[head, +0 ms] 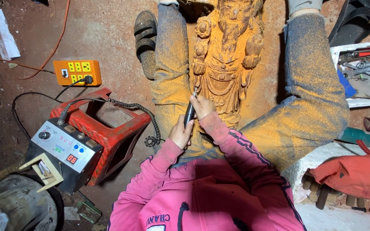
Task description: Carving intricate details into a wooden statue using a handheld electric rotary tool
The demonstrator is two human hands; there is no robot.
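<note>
You held the carving tool [189, 112] closed in both hands, left hand [181, 133] low, right hand [203, 107] guiding, tip touching the wooden statue [225, 64] lying between your legs. Light pressure suited this.

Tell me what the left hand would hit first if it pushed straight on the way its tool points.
The left hand points the dark rotary tool up the picture. Its tip already sits at the wooden statue, by the lower left edge, so the statue comes first. Exact contact is hard to judge from above.
</note>
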